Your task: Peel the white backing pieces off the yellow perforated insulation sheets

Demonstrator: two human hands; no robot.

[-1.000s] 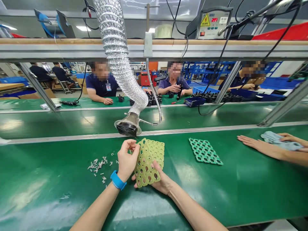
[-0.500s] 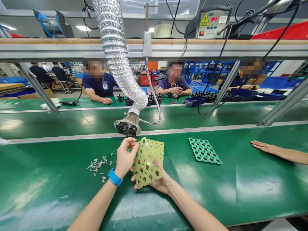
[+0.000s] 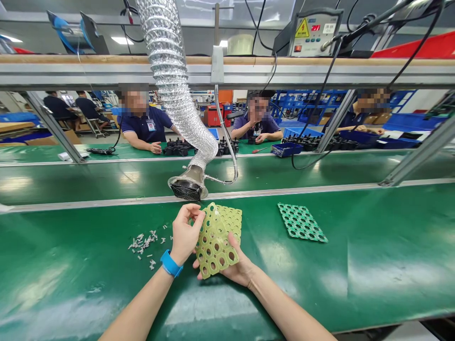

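Note:
My right hand point(image 3: 241, 267) grips a yellow-green circuit board panel point(image 3: 216, 246) with rows of round holes, thumb on its face and fingers underneath. The panel is tilted above the green table. At its upper left edge my left hand point(image 3: 185, 232), with a blue wristband, has thumb and fingers pinched together; anything between the fingertips is hidden. Behind the held panel lies another yellow-green panel point(image 3: 233, 215), partly covered by it. Small pale grey pieces point(image 3: 144, 242) are scattered on the table left of my left hand.
A green circuit board panel point(image 3: 302, 222) lies to the right on the table point(image 3: 384, 274). A silvery duct hose with a black-grilled fan point(image 3: 187, 189) hangs just beyond my hands. Across the bench, people sit by black parts and a blue bin point(image 3: 286, 149).
The other person's hand at the right edge has left the view. Across the bench, one person has raised a hand, and more black parts show near another. My hands have hardly moved.

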